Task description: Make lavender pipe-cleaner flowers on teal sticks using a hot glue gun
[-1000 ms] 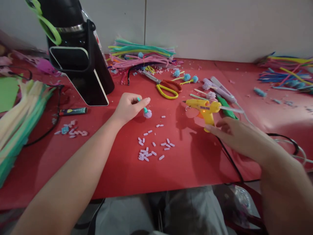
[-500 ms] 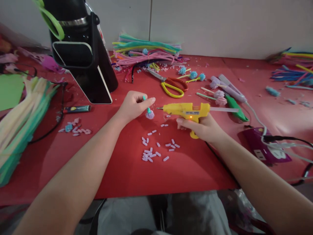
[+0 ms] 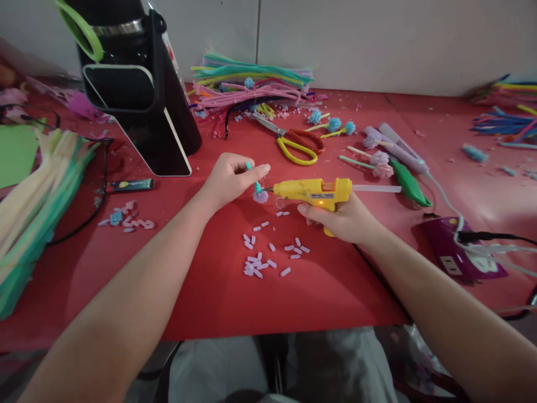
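Note:
My left hand (image 3: 237,178) pinches the teal stem of a small pipe-cleaner flower (image 3: 260,195), whose lilac head points down toward the table. My right hand (image 3: 342,215) is wrapped around the grip of a yellow hot glue gun (image 3: 312,189), its orange light lit and a clear glue stick (image 3: 376,188) poking out of the back. The gun's metal nozzle is at the flower, just beside its lilac head; whether they touch I cannot tell. Short lilac pipe-cleaner pieces (image 3: 262,265) lie scattered on the red table (image 3: 218,291) below both hands.
Scissors (image 3: 297,148) lie open beyond my hands. Finished-looking blue flowers (image 3: 334,125) and pink ones (image 3: 381,164) rest at right, near a purple power strip (image 3: 461,249). A black tumbler (image 3: 146,89) stands at left, by pipe-cleaner bundles (image 3: 46,207). More pipe cleaners (image 3: 251,92) line the wall.
The glue gun in my right hand has moved left, bringing its nozzle up to the lilac flower. My left hand keeps its pinch on the stem, shifted very slightly.

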`<state>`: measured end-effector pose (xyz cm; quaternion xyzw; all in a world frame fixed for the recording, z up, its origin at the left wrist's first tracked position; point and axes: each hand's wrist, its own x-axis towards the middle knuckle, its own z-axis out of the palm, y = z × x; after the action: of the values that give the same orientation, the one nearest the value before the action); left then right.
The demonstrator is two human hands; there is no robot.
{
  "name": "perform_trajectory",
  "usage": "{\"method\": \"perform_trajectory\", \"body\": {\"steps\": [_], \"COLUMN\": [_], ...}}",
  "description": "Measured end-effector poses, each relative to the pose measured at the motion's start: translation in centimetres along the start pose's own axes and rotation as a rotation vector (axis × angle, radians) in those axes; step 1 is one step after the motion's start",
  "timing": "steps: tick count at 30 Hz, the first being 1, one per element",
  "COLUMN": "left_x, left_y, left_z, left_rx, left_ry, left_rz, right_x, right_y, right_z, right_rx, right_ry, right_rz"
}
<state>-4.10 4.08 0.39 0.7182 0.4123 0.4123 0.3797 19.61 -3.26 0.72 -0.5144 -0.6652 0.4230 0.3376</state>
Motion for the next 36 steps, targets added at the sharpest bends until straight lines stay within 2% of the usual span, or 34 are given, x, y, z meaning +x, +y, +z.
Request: {"method": "perform_trajectory", "body": {"steps": [10,22,29,36], "left_x": [0.0,0.1,0.1,0.1], "left_y": [-0.1,-0.2,-0.3,-0.3], "left_z": [0.1,0.1,0.1,-0.1], "left_rx": [0.002,-0.016,0.003,-0.032], "left_ry": [0.013,0.019,0.012,0.025], "left_rz": [0.026,0.012,0.017,0.011], "right_x": [0.0,0.1,0.0,-0.7], "right_y": [0.0,-0.7,-0.1,0.1], "right_z": [-0.1,0.0,-0.1,-1.8], "right_rx": [-0.03,-0.039,-0.058,-0.083], "right_ry": [-0.016,0.001,0.011,0.016], "right_rz": [-0.031,0.006,0.029,0.009]}}
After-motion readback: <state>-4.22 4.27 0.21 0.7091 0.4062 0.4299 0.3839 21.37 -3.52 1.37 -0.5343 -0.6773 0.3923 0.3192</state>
